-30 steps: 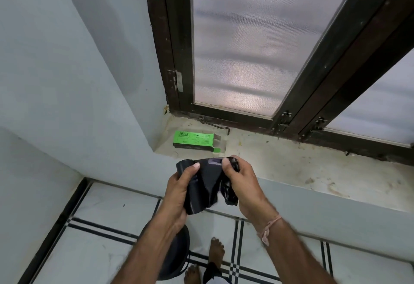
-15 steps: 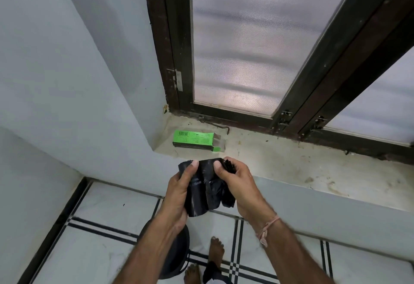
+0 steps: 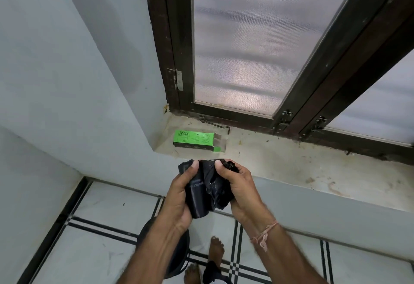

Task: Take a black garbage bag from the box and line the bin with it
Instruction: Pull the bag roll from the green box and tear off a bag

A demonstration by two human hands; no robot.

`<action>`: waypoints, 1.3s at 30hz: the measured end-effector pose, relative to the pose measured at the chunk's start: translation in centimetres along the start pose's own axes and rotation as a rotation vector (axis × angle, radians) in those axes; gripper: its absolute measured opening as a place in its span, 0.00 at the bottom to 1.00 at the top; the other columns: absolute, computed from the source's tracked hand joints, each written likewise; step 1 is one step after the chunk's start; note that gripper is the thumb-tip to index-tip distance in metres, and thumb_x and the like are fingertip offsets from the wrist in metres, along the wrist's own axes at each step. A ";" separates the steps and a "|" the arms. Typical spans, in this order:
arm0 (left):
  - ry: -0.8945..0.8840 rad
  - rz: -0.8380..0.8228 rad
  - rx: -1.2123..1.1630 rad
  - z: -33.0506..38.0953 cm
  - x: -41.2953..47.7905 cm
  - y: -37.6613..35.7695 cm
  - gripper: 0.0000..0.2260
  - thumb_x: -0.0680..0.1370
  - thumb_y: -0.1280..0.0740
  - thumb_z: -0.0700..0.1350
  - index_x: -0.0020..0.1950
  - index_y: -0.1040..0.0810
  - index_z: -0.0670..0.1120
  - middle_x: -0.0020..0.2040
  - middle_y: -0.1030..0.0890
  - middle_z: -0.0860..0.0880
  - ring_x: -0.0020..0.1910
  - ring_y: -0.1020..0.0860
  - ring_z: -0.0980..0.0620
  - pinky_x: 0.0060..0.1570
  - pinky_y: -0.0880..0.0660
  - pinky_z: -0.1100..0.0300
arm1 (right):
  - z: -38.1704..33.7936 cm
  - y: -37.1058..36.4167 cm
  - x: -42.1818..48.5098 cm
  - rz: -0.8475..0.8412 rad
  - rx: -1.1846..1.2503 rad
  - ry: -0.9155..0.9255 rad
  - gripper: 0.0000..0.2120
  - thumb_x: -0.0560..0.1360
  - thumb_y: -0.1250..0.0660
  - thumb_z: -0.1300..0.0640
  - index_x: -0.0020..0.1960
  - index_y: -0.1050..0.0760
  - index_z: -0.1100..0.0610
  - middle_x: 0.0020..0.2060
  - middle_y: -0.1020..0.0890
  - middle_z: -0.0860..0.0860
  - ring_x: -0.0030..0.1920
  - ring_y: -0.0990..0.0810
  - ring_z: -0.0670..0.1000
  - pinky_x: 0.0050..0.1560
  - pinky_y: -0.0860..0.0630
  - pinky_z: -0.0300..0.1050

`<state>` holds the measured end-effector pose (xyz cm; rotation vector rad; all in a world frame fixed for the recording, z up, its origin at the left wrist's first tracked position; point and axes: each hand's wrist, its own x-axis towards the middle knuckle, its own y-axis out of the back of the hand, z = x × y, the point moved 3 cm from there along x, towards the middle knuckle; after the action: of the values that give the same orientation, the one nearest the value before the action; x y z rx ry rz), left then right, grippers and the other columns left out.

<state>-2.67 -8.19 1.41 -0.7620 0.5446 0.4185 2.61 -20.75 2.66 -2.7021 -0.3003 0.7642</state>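
Right hand (image 3: 238, 186) crept leftward; left hand (image 3: 177, 196) grips garbage bag (image 3: 201, 197); box (image 3: 193, 138) lies open.

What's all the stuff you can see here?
wall: one, pale blue, left
floor: one, white tiles with black lines, bottom
window frame: one, dark brown, top
panes: two, frosted white, in the frame
sill: one, stained beige, below the window frame
hook: one, dark metal, on the sill
box: one, green, lying on the sill's left end
garbage bag: one, black, bunched, held in front of the sill
bin: one, black, on the floor, partly behind an arm
thread: one, pinkish, round the right wrist
feet: two, bare, beside the bin
left hand: one, grips the bag's left side
right hand: one, pinches the bag's top
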 end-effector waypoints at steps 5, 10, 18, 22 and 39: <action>-0.088 0.003 0.082 0.1 0.5 0.4 0.25 0.73 0.24 0.52 0.64 0.17 0.40 0.62 0.17 0.34 0.63 0.19 0.33 0.65 0.24 0.33 | -0.8 0.0 0.2 -0.055 -0.094 0.072 0.12 0.76 0.25 0.56 0.55 0.15 0.62 0.51 0.13 0.63 0.54 0.14 0.64 0.53 0.16 0.51; -0.095 0.016 0.119 -0.1 0.7 0.7 0.24 0.71 0.23 0.53 0.62 0.17 0.40 0.59 0.16 0.35 0.59 0.17 0.34 0.63 0.23 0.34 | -1.1 -0.1 0.5 -0.006 -0.177 0.094 0.09 0.75 0.23 0.57 0.50 0.14 0.63 0.47 0.13 0.66 0.47 0.14 0.62 0.55 0.18 0.55; -0.072 0.038 0.080 -0.4 1.0 0.4 0.21 0.71 0.22 0.50 0.59 0.16 0.38 0.54 0.15 0.35 0.54 0.16 0.37 0.51 0.18 0.44 | -0.4 -0.6 1.1 0.100 -0.197 0.052 0.11 0.80 0.29 0.57 0.48 0.19 0.66 0.35 0.17 0.55 0.36 0.19 0.51 0.32 0.23 0.41; -0.015 0.045 -0.040 -0.8 0.9 -0.3 0.17 0.74 0.27 0.49 0.56 0.16 0.39 0.50 0.14 0.38 0.49 0.15 0.40 0.47 0.17 0.45 | 0.2 -1.3 1.1 0.128 -0.155 0.041 0.10 0.83 0.33 0.57 0.47 0.21 0.63 0.35 0.22 0.55 0.36 0.23 0.50 0.35 0.24 0.38; -0.126 -0.089 -0.384 0.5 1.8 0.7 0.08 0.78 0.34 0.49 0.44 0.22 0.45 0.38 0.22 0.48 0.38 0.21 0.46 0.57 0.26 0.48 | -0.4 -0.9 1.7 0.181 0.472 -0.181 0.06 0.78 0.31 0.56 0.45 0.23 0.58 0.31 0.21 0.51 0.25 0.24 0.44 0.31 0.24 0.38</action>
<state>-1.43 -7.10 0.24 -1.1156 0.3133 0.4917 4.14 -19.54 2.48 -2.2382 0.0811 0.9911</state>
